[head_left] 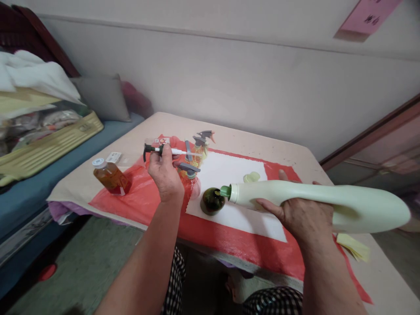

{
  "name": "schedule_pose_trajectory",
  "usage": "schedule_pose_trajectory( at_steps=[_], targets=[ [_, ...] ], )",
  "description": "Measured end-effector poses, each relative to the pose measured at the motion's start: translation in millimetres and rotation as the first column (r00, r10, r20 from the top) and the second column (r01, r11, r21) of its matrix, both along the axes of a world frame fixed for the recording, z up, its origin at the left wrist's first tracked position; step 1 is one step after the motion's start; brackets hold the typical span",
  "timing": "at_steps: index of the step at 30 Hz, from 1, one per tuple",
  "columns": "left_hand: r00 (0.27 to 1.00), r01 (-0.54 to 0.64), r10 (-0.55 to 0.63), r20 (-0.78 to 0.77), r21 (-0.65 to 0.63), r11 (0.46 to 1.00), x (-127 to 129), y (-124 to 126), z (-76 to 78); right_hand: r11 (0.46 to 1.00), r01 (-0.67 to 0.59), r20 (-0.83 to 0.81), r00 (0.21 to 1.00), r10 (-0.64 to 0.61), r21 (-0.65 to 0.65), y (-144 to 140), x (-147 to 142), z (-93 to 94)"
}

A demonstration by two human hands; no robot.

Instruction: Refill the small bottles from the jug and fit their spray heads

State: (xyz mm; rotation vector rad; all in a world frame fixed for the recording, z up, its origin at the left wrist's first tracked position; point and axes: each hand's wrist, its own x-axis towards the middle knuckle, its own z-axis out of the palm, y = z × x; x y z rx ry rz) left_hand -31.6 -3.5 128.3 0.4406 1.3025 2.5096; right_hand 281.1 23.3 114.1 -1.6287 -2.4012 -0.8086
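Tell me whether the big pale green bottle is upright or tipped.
Tipped: the pale green bottle lies almost level in the right hand, spout over the small dark bottle.

Pale green jug [315, 202] tilted flat — spout at dark bottle [212, 201] mouth.

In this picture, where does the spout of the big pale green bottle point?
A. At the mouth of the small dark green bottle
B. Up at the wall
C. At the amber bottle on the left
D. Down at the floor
A: the right hand holds the pale green bottle tipped on its side, with its spout right at the top of the small dark green bottle on the white sheet.
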Motion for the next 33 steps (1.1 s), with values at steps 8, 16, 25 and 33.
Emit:
schedule_pose_trajectory(
  at_steps=[8,16,25,33],
  targets=[
    [1.000,-0.008,0.007,-0.010,-0.014,1.000,-0.3,0.4,-0.6,1.000,-0.017,-0.009,1.000,0.017,0.024,0.1,-0.6,0.7],
    [1.000,-0.007,0.007,-0.016,-0.009,1.000,-0.8,0.5,-1.0,1.000,-0.014,0.003,1.000,0.014,0.013,0.2,0.9,0.1],
    [1.000,0.000,0.000,-0.005,-0.001,1.000,-1.9,1.2,-1.2,1.000,-0.017,0.000,1.000,0.017,0.000,-1.4,-0.2,3.6],
    [1.000,0.000,0.000,-0.003,0.001,1.000,-1.2,0.2,0.0,1.000,-0.016,0.011,1.000,0.016,0.018,-3.4,-3.3,6.3]
  ],
)
